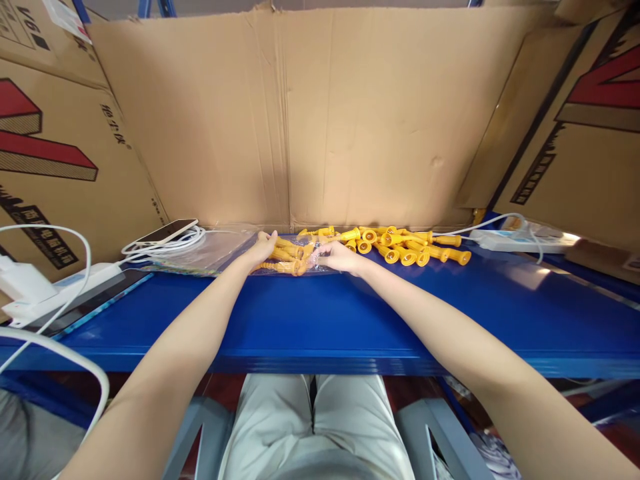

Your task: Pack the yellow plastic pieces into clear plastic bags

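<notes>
A clear plastic bag (314,268) lies on the shelf between my hands, with several yellow plastic handle-like pieces (287,253) in it. My left hand (261,248) is closed on the bag's left side, thumb up. At the bag's right end, my right hand (336,256) is closed with its fingertips pinching the film beside a yellow piece; the exact grip is partly hidden. To the right of that hand is a loose pile of more yellow pieces (407,255), their flared hollow ends facing me. Flat clear bags (215,250) are stacked to the left of my left hand.
The blue shelf (320,320) has a cardboard sheet (350,120) standing along its back. On the left are a phone (167,231) on coiled white cable, a power strip (65,293) and a dark tablet-like slab (100,303). Another power strip (520,241) lies right.
</notes>
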`<state>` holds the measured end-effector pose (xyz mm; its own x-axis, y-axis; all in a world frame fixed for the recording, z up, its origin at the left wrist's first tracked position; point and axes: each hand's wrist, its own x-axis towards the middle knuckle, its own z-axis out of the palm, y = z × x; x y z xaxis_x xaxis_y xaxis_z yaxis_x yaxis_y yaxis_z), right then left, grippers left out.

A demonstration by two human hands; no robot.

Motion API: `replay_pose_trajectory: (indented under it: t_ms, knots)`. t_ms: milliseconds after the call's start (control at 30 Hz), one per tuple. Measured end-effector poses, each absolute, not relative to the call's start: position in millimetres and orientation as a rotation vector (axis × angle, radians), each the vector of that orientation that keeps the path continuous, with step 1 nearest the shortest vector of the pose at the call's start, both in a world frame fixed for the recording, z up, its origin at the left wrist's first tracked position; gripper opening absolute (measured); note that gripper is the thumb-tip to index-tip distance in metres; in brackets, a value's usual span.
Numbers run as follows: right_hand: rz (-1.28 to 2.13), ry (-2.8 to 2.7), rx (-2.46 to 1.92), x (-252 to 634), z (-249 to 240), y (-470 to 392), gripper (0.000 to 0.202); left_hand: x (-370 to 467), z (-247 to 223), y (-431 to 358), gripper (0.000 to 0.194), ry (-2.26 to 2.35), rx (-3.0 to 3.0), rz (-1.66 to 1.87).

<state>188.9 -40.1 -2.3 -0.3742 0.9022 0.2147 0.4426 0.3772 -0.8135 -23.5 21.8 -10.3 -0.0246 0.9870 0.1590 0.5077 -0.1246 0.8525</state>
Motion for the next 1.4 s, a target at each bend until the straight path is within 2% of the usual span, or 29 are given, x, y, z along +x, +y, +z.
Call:
replay_pose_trajectory:
  t_ms: [233, 367, 600, 767, 967, 1100, 1167, 1300, 1400]
  knots:
    - [1.005, -1.888, -1.089, 194, -2, -41, 0.009, -24, -9, 21, 0.011, 1.637, 1.714, 1.038]
    - [1.01, -1.859, -1.135, 197, 0, -36, 0.013, -24, -8, 20, 0.007, 1.646, 1.742, 1.034]
    - [0.468, -1.641, -1.391, 217, 1, -20, 0.017, -25, -8, 22, 0.003, 1.66, 1.846, 1.025]
    - [0.137, -1.634, -1.404, 220, 8, -13, 0.016, -25, -8, 23, 0.007, 1.637, 1.827, 1.059]
    - [0.038, -2.15, -1.578, 215, 15, 13, 0.028, -25, -11, 27, 0.013, 1.594, 1.795, 1.153]
    - [0.054, -2.343, -1.869, 217, 15, 26, 0.06, -25, -13, 29, 0.011, 1.619, 1.811, 1.157]
    - [-0.006, -2.333, -1.966, 219, 15, 27, 0.068, -25, -14, 29, 0.01, 1.642, 1.816, 1.137]
    - [-0.16, -2.157, -1.945, 230, 12, 22, 0.042, -23, -13, 26, 0.009, 1.646, 1.816, 1.107]
    - [-0.146, -1.859, -1.835, 240, 15, 17, 0.027, -21, -10, 23, 0.008, 1.672, 1.796, 1.082]
